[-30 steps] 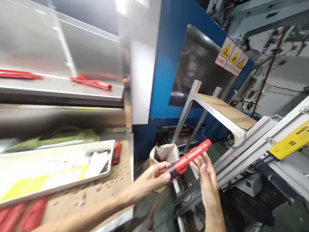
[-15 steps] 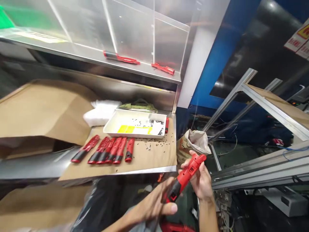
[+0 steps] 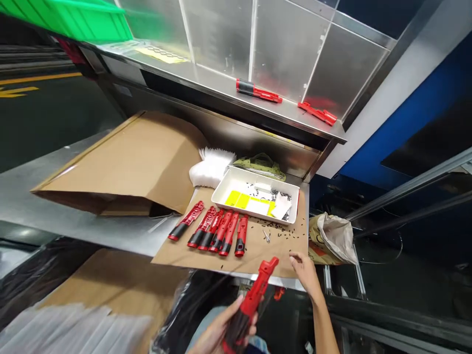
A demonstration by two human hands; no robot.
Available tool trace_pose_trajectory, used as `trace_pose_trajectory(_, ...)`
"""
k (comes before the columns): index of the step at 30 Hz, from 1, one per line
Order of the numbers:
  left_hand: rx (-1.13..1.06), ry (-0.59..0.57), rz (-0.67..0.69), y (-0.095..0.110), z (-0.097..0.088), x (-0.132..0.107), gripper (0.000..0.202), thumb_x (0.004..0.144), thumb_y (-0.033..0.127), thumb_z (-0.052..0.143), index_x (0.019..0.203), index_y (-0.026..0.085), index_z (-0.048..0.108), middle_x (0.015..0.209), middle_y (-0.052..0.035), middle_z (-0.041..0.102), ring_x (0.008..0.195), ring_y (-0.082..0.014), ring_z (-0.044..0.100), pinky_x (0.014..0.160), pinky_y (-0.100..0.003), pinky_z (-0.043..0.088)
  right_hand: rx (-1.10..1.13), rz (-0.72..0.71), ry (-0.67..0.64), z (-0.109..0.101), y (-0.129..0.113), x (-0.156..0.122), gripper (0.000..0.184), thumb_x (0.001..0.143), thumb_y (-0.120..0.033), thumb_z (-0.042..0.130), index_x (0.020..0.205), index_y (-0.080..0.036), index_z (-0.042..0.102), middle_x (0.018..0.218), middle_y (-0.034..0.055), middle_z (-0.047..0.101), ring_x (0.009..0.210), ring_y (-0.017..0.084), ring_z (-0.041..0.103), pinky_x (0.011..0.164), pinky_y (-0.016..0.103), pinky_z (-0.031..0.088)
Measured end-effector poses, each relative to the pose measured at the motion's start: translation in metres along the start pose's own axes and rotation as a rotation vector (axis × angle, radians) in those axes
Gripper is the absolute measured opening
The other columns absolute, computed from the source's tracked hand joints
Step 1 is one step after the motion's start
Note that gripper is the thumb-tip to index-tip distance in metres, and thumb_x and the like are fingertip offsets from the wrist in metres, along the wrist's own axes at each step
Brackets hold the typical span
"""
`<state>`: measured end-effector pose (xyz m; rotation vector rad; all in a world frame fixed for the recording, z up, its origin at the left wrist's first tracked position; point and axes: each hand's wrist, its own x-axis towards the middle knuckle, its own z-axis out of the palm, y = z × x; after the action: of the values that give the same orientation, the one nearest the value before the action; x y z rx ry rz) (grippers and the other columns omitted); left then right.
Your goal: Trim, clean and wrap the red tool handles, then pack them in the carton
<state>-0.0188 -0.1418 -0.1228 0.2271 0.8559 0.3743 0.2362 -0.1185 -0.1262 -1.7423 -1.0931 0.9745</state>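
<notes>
We hold the red handle (image 3: 255, 294) low in front of us, off the table, below and just in front of its front edge. Its long axis runs on a slant, with the black grip end down and to the left and the red head up and to the right, pointing at the table edge. Our left hand (image 3: 216, 337) has it, the fingers (image 3: 239, 301) clamped round the black end.

Our right hand (image 3: 304, 271) is empty and sits just to the right of the red head, near it but apart. Its fingers are loosely apart at the front edge of the cardboard sheet (image 3: 258, 253). We cannot tell whether they touch it.

So the handle lies left of the right hand and slightly below it, with the head as its nearest part. The left hand is the only one on it.

Further in on the cardboard lies a row of red handles (image 3: 217, 231), side by side and roughly parallel. Beyond them are scattered small screws (image 3: 275, 227) and the white tray (image 3: 221, 187). A crumpled bag (image 3: 332, 238) hangs off to the right.
</notes>
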Motion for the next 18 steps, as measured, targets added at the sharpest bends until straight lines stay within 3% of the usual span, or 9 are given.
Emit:
trace_pose_trajectory(5,-0.027,0.187,0.147,0.051,-0.016,-0.004,0.039,0.049,0.069,0.078,0.061,0.033,0.073,0.079,-0.0019,0.071,0.07,-0.0237,0.065,0.068,-0.034,0.054,-0.386,0.017,-0.011,0.027,-0.029,0.097,0.025,0.094,-0.039,0.057,0.105,-0.019,0.068,0.102,0.0056,0.072,0.094,0.02,0.068,0.089,0.04,0.053)
trace_pose_trajectory(11,-0.045,0.264,0.257,0.099,-0.024,-0.008,0.035,0.055,0.066,0.074,0.064,0.032,0.074,0.08,-0.0029,0.07,0.076,-0.0272,0.062,0.075,-0.039,0.052,-0.764,0.118,-0.026,0.071,-0.07,0.198,0.027,0.095,-0.037,0.061,0.112,-0.017,0.064,0.115,0.0065,0.065,0.104,0.021,0.063,0.093,0.044,0.052)
trace_pose_trajectory(14,-0.079,0.323,0.279,0.106,-0.043,-0.005,0.038,0.054,0.069,0.073,0.066,0.033,0.076,0.078,-0.0029,0.069,0.069,-0.0249,0.056,0.07,-0.039,0.05,-0.862,0.135,-0.059,0.077,-0.074,0.212,0.028,0.095,-0.037,0.061,0.114,-0.017,0.063,0.117,0.0068,0.064,0.104,0.021,0.063,0.091,0.043,0.053)
trace_pose_trajectory(18,-0.14,0.391,0.319,0.111,-0.07,0.005,0.043,0.053,0.069,0.073,0.072,0.031,0.076,0.081,-0.0032,0.069,0.068,-0.0235,0.053,0.068,-0.04,0.05,-0.912,0.172,-0.141,0.077,-0.053,0.175,0.025,0.095,-0.039,0.062,0.106,-0.017,0.065,0.11,0.0047,0.066,0.1,0.02,0.064,0.089,0.04,0.054)
